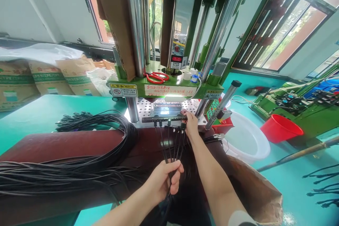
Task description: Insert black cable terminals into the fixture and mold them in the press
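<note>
My left hand (165, 180) is closed around several black cables (169, 148) that fan upward from its fist. Their small black connector ends sit along a dark metal bar (164, 119) at the front of the press bed. At the bar's right end my right hand (191, 124) is closed, with its thumb and fingers pinching that end. Behind the bar lies a shiny metal mould (167, 109) on the perforated steel plate (140, 107), lit by a lamp. A few more connectors hang just below the bar, near my right wrist.
A green press (119, 74) with steel columns rises ahead, red-handled scissors (157, 77) resting on it. Black cable bundles (66, 167) cover the brown surface at left. A white tub (246, 137), red bucket (282, 128) and brown paper sack (256, 190) stand at right.
</note>
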`<state>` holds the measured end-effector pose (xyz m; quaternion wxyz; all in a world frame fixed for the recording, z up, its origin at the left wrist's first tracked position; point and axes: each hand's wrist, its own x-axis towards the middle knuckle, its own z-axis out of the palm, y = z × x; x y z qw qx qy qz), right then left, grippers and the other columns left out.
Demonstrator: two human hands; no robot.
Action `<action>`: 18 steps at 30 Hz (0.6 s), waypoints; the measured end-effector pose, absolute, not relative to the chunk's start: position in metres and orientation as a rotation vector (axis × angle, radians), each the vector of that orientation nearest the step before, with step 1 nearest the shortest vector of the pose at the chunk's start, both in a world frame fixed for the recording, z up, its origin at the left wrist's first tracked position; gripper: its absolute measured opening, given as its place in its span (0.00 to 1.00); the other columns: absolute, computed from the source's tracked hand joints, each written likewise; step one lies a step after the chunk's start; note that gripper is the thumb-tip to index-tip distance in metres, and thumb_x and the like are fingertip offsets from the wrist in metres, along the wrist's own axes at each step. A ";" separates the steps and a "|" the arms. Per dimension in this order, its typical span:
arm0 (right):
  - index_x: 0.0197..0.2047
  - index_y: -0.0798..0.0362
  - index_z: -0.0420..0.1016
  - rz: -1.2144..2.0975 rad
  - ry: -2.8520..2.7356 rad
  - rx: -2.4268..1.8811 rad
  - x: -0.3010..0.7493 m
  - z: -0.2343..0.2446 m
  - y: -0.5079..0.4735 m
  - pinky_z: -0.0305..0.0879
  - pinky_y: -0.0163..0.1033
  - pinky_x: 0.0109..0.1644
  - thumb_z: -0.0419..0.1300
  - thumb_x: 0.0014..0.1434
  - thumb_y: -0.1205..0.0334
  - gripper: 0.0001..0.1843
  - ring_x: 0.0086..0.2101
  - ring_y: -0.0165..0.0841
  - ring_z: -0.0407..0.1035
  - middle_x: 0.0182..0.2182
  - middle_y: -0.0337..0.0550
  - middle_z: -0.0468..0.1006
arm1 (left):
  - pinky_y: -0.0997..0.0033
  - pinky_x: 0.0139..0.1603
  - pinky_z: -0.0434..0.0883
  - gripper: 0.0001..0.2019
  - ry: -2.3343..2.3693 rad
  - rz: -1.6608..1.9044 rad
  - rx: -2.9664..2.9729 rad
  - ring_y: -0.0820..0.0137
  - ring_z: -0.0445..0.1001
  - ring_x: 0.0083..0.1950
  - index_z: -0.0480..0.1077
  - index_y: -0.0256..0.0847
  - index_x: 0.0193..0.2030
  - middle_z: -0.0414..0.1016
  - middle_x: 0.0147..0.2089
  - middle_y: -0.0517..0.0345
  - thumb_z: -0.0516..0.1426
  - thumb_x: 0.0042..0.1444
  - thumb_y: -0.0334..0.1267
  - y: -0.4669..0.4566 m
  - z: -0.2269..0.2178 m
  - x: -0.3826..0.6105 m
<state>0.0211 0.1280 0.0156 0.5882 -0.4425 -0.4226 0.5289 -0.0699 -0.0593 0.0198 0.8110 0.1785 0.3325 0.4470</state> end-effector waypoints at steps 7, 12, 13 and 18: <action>0.27 0.51 0.63 1.221 -0.994 -1.037 0.038 0.011 0.135 0.37 0.30 0.13 0.52 0.50 0.54 0.09 0.09 0.22 0.43 0.09 0.30 0.61 | 0.79 0.10 0.49 0.10 0.555 0.900 0.292 0.80 0.51 0.09 0.66 0.36 0.26 0.53 0.11 0.68 0.54 0.52 0.40 -0.075 0.017 -0.075; 0.29 0.51 0.62 1.171 -1.009 -1.094 0.049 0.002 0.146 0.39 0.29 0.12 0.52 0.51 0.52 0.11 0.09 0.21 0.44 0.10 0.30 0.62 | 0.79 0.10 0.51 0.11 0.481 0.900 0.387 0.79 0.50 0.08 0.67 0.39 0.28 0.52 0.10 0.67 0.52 0.55 0.43 -0.092 0.030 -0.083; 0.29 0.51 0.62 1.162 -1.024 -1.110 0.054 0.001 0.148 0.38 0.29 0.12 0.52 0.51 0.52 0.11 0.09 0.21 0.44 0.10 0.30 0.62 | 0.79 0.10 0.51 0.11 0.494 0.966 0.397 0.79 0.49 0.09 0.66 0.39 0.28 0.51 0.10 0.68 0.52 0.55 0.44 -0.092 0.040 -0.095; 0.30 0.53 0.62 1.138 -1.169 -1.221 0.085 -0.001 0.154 0.37 0.28 0.12 0.51 0.51 0.50 0.13 0.09 0.20 0.44 0.09 0.30 0.62 | 0.82 0.14 0.54 0.11 0.698 1.789 0.452 0.83 0.43 0.11 0.64 0.39 0.27 0.45 0.14 0.70 0.46 0.58 0.33 -0.064 0.117 -0.203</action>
